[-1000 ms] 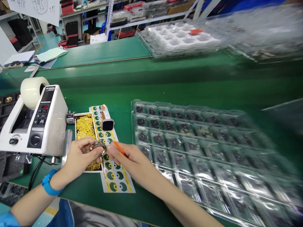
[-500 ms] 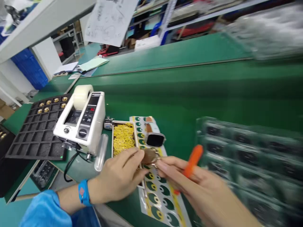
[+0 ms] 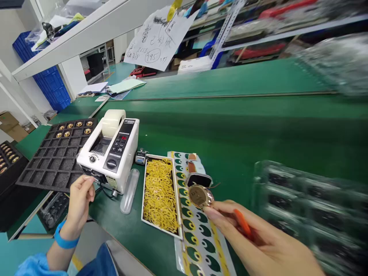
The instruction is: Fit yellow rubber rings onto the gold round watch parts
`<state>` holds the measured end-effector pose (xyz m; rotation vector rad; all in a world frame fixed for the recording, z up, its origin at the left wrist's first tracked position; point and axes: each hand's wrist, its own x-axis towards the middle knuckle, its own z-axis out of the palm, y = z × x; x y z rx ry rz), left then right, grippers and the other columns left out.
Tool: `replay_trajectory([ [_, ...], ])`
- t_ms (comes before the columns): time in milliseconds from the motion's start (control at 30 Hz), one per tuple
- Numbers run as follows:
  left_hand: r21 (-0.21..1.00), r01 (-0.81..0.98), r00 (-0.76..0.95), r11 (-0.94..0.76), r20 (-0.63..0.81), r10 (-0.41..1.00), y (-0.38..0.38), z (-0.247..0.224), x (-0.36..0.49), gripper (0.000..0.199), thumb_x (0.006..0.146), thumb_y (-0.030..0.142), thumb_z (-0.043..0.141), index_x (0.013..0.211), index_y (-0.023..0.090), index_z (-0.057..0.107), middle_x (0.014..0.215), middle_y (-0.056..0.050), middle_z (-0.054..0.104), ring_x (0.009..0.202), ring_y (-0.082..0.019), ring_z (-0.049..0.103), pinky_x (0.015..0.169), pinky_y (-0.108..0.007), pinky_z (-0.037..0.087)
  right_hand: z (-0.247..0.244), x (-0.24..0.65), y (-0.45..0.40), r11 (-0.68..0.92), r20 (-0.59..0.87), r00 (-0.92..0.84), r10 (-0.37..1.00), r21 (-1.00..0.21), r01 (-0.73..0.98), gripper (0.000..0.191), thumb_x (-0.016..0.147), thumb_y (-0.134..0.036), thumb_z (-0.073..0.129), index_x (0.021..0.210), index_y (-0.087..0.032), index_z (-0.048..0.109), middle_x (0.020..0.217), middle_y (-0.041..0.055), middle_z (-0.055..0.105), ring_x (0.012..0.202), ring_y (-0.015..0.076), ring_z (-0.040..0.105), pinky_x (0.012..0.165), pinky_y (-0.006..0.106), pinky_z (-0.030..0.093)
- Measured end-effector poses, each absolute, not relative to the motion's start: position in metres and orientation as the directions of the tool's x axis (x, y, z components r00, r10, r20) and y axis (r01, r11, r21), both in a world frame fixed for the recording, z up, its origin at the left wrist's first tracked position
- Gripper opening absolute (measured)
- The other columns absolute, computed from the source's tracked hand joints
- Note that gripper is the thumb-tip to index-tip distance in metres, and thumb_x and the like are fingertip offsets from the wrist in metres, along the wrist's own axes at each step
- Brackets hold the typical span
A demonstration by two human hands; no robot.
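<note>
Right hand (image 3: 267,245): was closed in a pinch on the round case (image 3: 198,196), an orange tool (image 3: 243,223) tucked within its grip.
Left hand (image 3: 79,203): had fingertips nearly together just beside the tape dispenser (image 3: 130,147), at its seven o'clock; whether they held anything, I couldn't tell.
Case position: at three o'clock from the box (image 3: 178,207) of yellow rings (image 3: 160,195).

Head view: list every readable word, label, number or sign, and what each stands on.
"36": red display, tape dispenser.
"418": hanging paper sheet, handwritten.
"95": same sheet, circled, preceding digit unclear.
Too small or blurred: the sheet's other writing, dispenser label, tally counter, white box, marks on the round piece in the right hand.
</note>
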<state>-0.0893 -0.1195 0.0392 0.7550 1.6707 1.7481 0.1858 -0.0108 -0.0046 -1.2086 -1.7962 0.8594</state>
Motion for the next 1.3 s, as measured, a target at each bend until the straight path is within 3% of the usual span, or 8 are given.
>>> replay_trajectory([
  [133, 0.840, 0.517, -0.405, -0.166, 0.411, 0.816, -0.126, 0.068, -0.079, 0.019, 0.088, 0.024, 0.058, 0.070, 0.019, 0.058, 0.071, -0.001, 0.054, 0.076, -0.016, 0.054, 0.067, -0.025, 0.041, -0.003, 0.189, -0.010, 0.217, 0.105, -0.354, 0.929, -0.931, 0.294, 0.043, 0.082, -0.064, 0.054, 0.079, -0.022, 0.065, 0.088, 0.0072, 0.063, 0.074, 0.0200, 0.061, 0.065, 0.024, 0.053],
  [200, 0.653, 0.736, -0.145, -0.180, 0.412, 0.900, -0.124, 0.084, -0.076, 0.017, 0.091, 0.018, 0.051, 0.076, 0.020, 0.059, 0.093, -0.006, 0.059, 0.095, -0.020, 0.056, 0.076, -0.030, 0.041, 0.003, 0.187, -0.010, 0.202, 0.102, -0.389, 0.916, -0.953, 0.225, 0.040, 0.083, -0.061, 0.054, 0.085, -0.023, 0.065, 0.091, 0.0073, 0.062, 0.082, 0.0216, 0.060, 0.074, 0.026, 0.053],
  [267, 0.594, 0.791, -0.055, -0.150, 0.313, 0.948, -0.118, 0.100, -0.074, 0.019, 0.093, 0.015, 0.046, 0.077, 0.020, 0.056, 0.103, -0.007, 0.058, 0.103, -0.022, 0.056, 0.074, -0.030, 0.040, 0.009, 0.185, -0.010, 0.170, 0.086, -0.415, 0.906, -0.971, 0.169, 0.041, 0.083, -0.062, 0.055, 0.090, -0.023, 0.065, 0.093, 0.0073, 0.062, 0.086, 0.0230, 0.060, 0.080, 0.029, 0.052],
  [367, 0.642, 0.735, -0.045, -0.218, 0.368, 0.929, -0.107, 0.116, -0.064, 0.021, 0.095, 0.016, 0.044, 0.077, 0.021, 0.052, 0.088, -0.004, 0.057, 0.109, -0.022, 0.053, 0.070, -0.028, 0.038, 0.018, 0.184, -0.010, 0.053, 0.006, -0.438, 0.899, -0.994, 0.095, 0.045, 0.080, -0.066, 0.056, 0.092, -0.023, 0.064, 0.093, 0.0066, 0.062, 0.087, 0.0241, 0.059, 0.081, 0.032, 0.052],
  [467, 0.746, 0.539, 0.070, -0.391, 0.423, 0.903, -0.090, 0.116, -0.044, 0.018, 0.095, 0.022, 0.048, 0.078, 0.022, 0.052, 0.085, -0.001, 0.054, 0.091, -0.017, 0.054, 0.068, -0.027, 0.037, 0.023, 0.184, -0.009, -0.062, -0.059, -0.470, 0.881, -0.998, 0.009, 0.044, 0.079, -0.067, 0.058, 0.087, -0.023, 0.061, 0.083, 0.0031, 0.058, 0.078, 0.0204, 0.056, 0.077, 0.032, 0.051],
  [600, 0.902, 0.306, 0.258, -0.303, 0.228, 0.939, -0.058, 0.090, -0.013, 0.025, 0.094, 0.029, 0.052, 0.071, 0.019, 0.051, 0.077, 0.001, 0.048, 0.072, -0.014, 0.045, 0.065, -0.027, 0.034, 0.025, 0.185, -0.007, -0.118, -0.069, -0.490, 0.869, -0.991, -0.070, 0.047, 0.078, -0.069, 0.059, 0.078, -0.022, 0.056, 0.064, -0.0033, 0.042, 0.061, 0.0144, 0.040, 0.064, 0.027, 0.042],
  [867, 0.945, 0.312, 0.322, -0.100, -0.006, 0.947, -0.029, 0.052, -0.006, 0.030, 0.091, 0.037, 0.054, 0.067, 0.018, 0.052, 0.074, 0.001, 0.042, 0.069, -0.015, 0.039, 0.062, -0.029, 0.028, 0.023, 0.186, -0.006, -0.186, -0.073, -0.629, 0.774, -0.976, -0.116, 0.042, 0.084, -0.062, 0.057, 0.083, -0.021, 0.056, 0.070, -0.0023, 0.042, 0.064, 0.0133, 0.036, 0.063, 0.026, 0.032],
  [1300, 0.942, 0.326, 0.330, -0.083, -0.031, 0.944, -0.030, 0.047, -0.006, 0.030, 0.091, 0.033, 0.053, 0.064, 0.019, 0.049, 0.070, 0.003, 0.039, 0.064, -0.014, 0.035, 0.058, -0.029, 0.025, 0.017, 0.189, -0.007, -0.203, -0.106, -0.620, 0.778, -0.975, -0.088, 0.041, 0.084, -0.059, 0.059, 0.072, -0.020, 0.050, 0.069, -0.0027, 0.043, 0.065, 0.0130, 0.038, 0.063, 0.026, 0.034],
])
